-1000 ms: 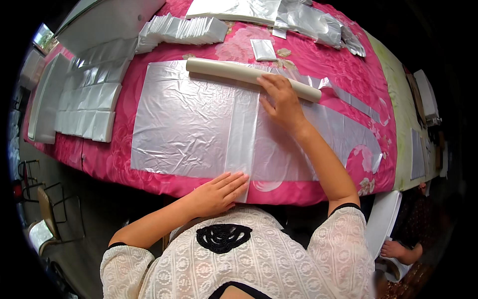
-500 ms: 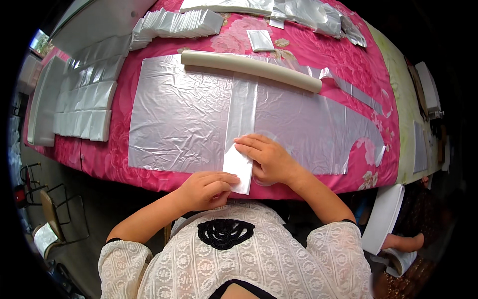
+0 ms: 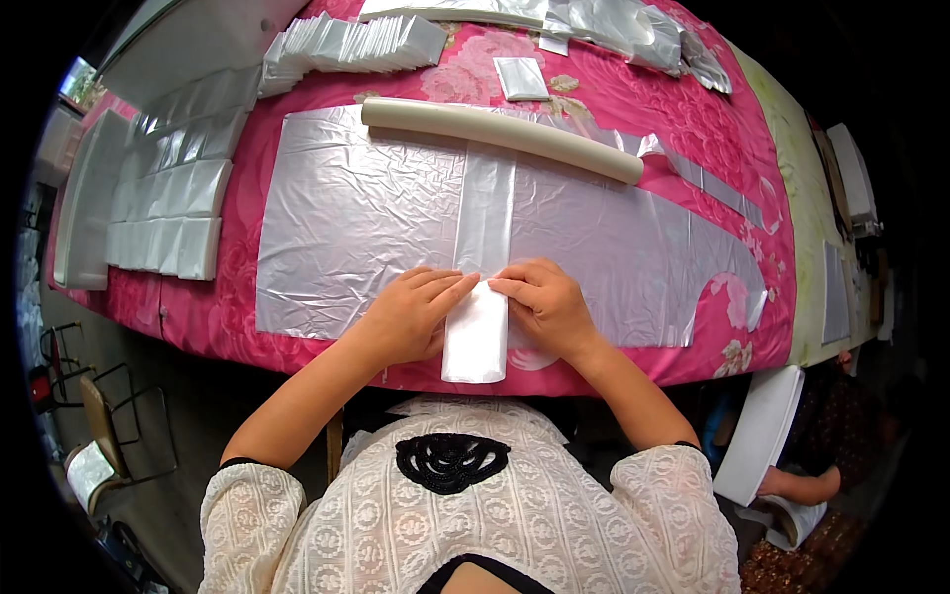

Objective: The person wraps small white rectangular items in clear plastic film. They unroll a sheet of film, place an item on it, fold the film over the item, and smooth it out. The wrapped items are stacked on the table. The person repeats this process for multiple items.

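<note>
A narrow folded strip of clear plastic film (image 3: 485,213) runs toward me over wide crinkled plastic sheeting (image 3: 346,228). Its near end is doubled into a flat white rectangle (image 3: 476,342), which reaches the table's front edge. My left hand (image 3: 411,312) is closed on the far left corner of this folded part, thumb and fingertips at its fold. At the opposite corner, my right hand (image 3: 551,305) pinches the same fold, its fingertips close to those of the left. Across the far end of the strip lies a long cream tube (image 3: 505,139).
A pink floral cloth (image 3: 203,322) covers the table. Rows of folded plastic packets (image 3: 163,247) stand at the left in a white tray (image 3: 84,228). More packets (image 3: 356,45) lean together at the back, near a single packet (image 3: 521,78). At the lower right, another person's arm (image 3: 800,485) shows.
My left hand has moved up from the near end of the folded part to its far fold. My right hand has shifted slightly right, and the rectangle now lies straighter.
</note>
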A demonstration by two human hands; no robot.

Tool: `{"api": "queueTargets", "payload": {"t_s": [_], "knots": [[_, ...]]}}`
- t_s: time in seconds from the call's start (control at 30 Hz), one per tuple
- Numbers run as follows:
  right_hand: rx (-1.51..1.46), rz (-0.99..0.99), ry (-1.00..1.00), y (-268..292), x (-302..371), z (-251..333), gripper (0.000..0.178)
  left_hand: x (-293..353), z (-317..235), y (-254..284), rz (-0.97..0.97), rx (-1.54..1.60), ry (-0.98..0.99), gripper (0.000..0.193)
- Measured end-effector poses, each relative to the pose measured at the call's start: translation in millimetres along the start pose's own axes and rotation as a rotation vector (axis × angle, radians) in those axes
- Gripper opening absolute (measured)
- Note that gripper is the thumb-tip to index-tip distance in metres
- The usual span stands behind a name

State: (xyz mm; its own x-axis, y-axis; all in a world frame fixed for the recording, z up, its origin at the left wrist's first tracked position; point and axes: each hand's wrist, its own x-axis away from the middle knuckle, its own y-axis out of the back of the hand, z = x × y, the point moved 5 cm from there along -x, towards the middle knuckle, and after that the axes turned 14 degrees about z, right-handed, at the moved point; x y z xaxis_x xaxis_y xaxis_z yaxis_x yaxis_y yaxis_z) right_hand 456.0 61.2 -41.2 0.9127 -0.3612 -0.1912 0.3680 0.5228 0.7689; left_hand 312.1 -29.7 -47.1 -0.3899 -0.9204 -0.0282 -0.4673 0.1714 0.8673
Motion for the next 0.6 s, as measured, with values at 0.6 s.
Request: {"api": "queueTargets", "payload": {"t_s": [0.6], "knots": [[-0.695,0.339,-0.829,-1.0,-34.3,-57.2,0.020,-23.7,-5.7,-25.5,0.091,-0.154,0.275,0.078]]}}
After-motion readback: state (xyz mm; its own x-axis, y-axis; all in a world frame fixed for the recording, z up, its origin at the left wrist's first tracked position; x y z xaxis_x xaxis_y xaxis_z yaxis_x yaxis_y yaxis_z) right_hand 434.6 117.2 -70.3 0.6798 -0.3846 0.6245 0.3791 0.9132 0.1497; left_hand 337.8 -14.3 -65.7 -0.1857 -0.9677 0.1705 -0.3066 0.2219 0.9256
